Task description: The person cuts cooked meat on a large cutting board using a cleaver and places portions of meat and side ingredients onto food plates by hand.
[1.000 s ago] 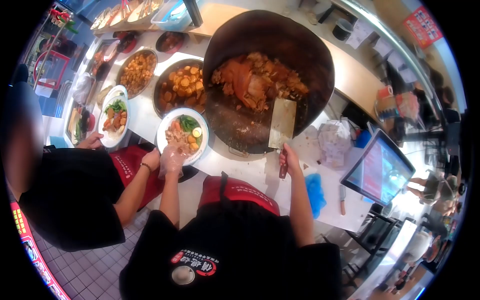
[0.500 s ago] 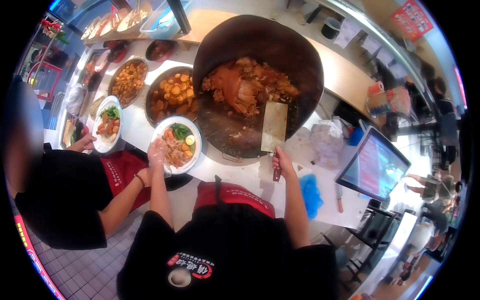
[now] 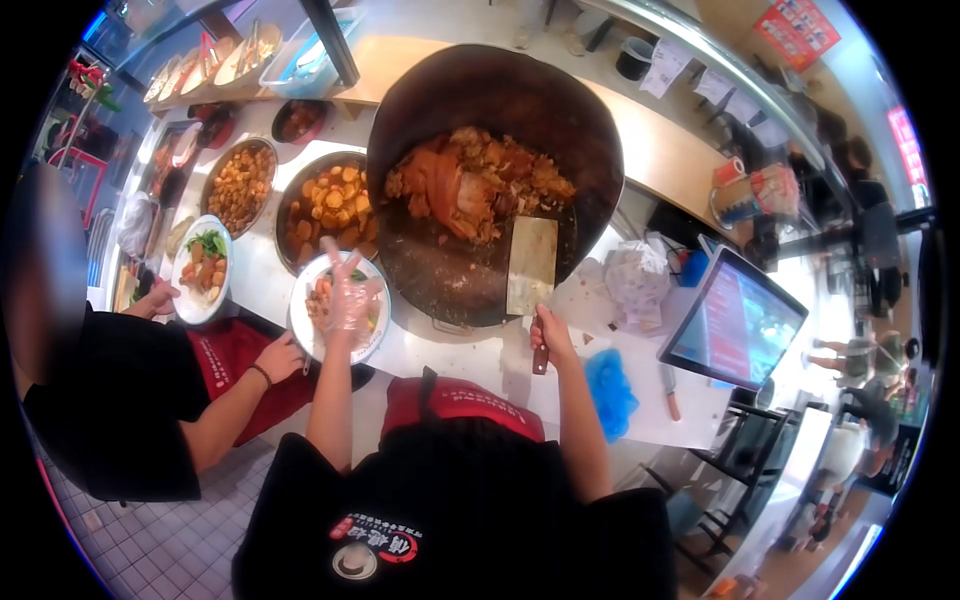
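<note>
Grasping a cleaver (image 3: 532,265) by its wooden handle in the right hand (image 3: 553,337), just below the frame's centre, with the blade extending upward from the grip, in front of the lower right of a large dark pot (image 3: 490,80). Holding the left hand (image 3: 350,305) released, in a clear glove with fingers spread, left of centre, directly over a white plate (image 3: 297,318) of food; cannot tell whether touching the food. Beside that plate's lower left edge, a co-worker's hand (image 3: 280,358); farther left, in the co-worker's other hand (image 3: 158,298), a second plate (image 3: 197,309). Inside the pot, up and left of the cleaver grip, braised meat (image 3: 455,190). Above the left hand, a pan (image 3: 282,212) of browned chunks. Toward the right, a blue plastic bag (image 3: 610,395), a knife (image 3: 672,398) and a monitor (image 3: 737,318).
</note>
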The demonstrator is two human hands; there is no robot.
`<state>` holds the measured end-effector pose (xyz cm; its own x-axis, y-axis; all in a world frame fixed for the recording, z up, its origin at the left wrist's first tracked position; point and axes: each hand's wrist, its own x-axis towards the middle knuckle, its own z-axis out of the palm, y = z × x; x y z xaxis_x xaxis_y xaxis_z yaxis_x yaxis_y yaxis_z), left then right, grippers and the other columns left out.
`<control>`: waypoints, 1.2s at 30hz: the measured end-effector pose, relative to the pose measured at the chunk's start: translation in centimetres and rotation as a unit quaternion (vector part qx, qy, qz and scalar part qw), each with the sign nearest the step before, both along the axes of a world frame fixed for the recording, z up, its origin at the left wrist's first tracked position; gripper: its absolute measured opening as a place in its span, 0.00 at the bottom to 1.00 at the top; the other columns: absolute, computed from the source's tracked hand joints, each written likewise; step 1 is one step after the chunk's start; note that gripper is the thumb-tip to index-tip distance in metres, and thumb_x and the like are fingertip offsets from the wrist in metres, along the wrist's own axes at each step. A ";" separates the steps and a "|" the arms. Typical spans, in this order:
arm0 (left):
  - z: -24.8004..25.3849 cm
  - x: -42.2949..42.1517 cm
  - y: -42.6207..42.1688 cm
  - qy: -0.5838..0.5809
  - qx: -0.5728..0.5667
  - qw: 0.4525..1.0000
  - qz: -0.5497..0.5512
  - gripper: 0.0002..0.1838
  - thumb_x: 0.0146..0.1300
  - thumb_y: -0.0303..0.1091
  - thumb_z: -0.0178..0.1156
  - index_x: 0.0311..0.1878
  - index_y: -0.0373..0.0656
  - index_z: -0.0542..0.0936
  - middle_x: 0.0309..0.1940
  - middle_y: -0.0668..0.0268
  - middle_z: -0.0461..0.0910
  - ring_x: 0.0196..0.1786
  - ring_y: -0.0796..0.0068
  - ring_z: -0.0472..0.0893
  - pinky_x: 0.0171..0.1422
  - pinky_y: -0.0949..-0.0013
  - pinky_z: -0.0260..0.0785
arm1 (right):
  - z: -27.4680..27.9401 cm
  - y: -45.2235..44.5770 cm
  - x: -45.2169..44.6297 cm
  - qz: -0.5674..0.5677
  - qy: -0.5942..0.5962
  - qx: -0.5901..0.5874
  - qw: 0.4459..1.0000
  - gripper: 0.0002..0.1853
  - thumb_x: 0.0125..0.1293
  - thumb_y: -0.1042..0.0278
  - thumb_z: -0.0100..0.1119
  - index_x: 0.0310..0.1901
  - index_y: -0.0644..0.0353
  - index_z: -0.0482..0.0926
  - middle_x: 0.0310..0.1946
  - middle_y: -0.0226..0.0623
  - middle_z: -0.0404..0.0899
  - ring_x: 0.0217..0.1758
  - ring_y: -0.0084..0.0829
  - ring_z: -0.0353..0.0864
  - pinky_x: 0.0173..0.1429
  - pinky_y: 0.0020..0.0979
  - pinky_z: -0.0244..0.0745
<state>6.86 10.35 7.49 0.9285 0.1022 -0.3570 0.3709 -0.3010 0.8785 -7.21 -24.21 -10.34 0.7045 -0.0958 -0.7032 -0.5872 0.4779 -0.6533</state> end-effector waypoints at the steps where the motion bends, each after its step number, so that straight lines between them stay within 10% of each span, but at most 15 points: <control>1: -0.2 0.9 -1.1 -0.018 0.020 0.998 -0.059 0.62 0.53 0.19 0.67 0.81 0.58 0.34 0.73 0.49 0.62 0.52 0.63 0.81 0.45 0.69 0.79 | 0.2 0.0 -0.3 0.001 0.003 -0.006 1.000 0.22 0.74 0.45 0.54 0.29 0.53 0.66 0.16 0.24 0.62 0.16 0.20 0.62 0.22 0.27 0.65; 5: -2.7 6.0 -5.3 -0.274 0.270 0.867 -0.318 0.63 0.48 0.42 0.77 0.81 0.52 0.43 0.77 0.53 0.56 0.67 0.49 0.72 0.68 0.54 0.70 | 0.3 0.5 -1.2 -0.001 0.007 -0.018 1.000 0.22 0.74 0.46 0.54 0.28 0.54 0.67 0.16 0.25 0.63 0.15 0.22 0.63 0.22 0.28 0.65; 10: -2.6 11.8 -10.5 -0.212 0.404 0.821 -0.344 0.63 0.45 0.58 0.74 0.80 0.50 0.49 0.77 0.53 0.55 0.75 0.43 0.60 0.73 0.52 0.65 | 0.7 0.4 -0.2 -0.022 -0.004 -0.047 0.999 0.23 0.74 0.46 0.54 0.29 0.56 0.68 0.16 0.28 0.64 0.15 0.24 0.65 0.20 0.28 0.64; 21: -4.8 10.5 -15.5 -0.285 0.344 0.873 -0.195 0.59 0.53 0.53 0.71 0.78 0.35 0.48 0.76 0.39 0.51 0.76 0.37 0.55 0.73 0.51 0.64 | 2.2 -2.2 3.3 0.013 0.050 -0.024 0.998 0.24 0.74 0.44 0.52 0.30 0.58 0.69 0.16 0.31 0.68 0.15 0.25 0.68 0.20 0.30 0.65; 25: -5.8 8.0 -17.0 -0.269 0.319 0.898 -0.138 0.58 0.57 0.49 0.70 0.76 0.27 0.44 0.77 0.36 0.46 0.78 0.40 0.52 0.81 0.56 0.48 | 1.0 -2.5 3.0 0.012 0.038 -0.035 0.999 0.24 0.74 0.45 0.52 0.31 0.60 0.73 0.18 0.35 0.74 0.18 0.29 0.74 0.24 0.31 0.70; 28: -6.4 5.6 -17.5 -0.245 0.277 0.922 -0.118 0.57 0.58 0.42 0.70 0.77 0.26 0.42 0.77 0.37 0.43 0.79 0.41 0.49 0.83 0.57 0.42 | 0.2 -4.0 1.5 0.097 -0.041 -0.249 0.963 0.26 0.72 0.46 0.54 0.39 0.67 0.82 0.30 0.40 0.83 0.35 0.32 0.84 0.41 0.32 0.76; 31: -7.3 3.4 -17.3 -0.193 0.218 0.951 -0.102 0.57 0.56 0.33 0.71 0.77 0.29 0.40 0.77 0.37 0.43 0.80 0.42 0.48 0.83 0.56 0.40 | 6.5 -6.9 0.1 0.158 0.025 -0.427 0.890 0.25 0.72 0.47 0.55 0.42 0.67 0.84 0.34 0.39 0.85 0.41 0.29 0.83 0.47 0.33 0.76; 36: -8.7 2.7 -16.1 -0.173 0.290 0.920 -0.200 0.58 0.54 0.33 0.71 0.77 0.27 0.41 0.77 0.37 0.43 0.80 0.43 0.47 0.84 0.59 0.38 | 20.9 -12.5 6.9 -0.084 -0.174 -0.300 0.934 0.18 0.71 0.57 0.57 0.48 0.65 0.85 0.43 0.34 0.86 0.49 0.26 0.82 0.58 0.27 0.72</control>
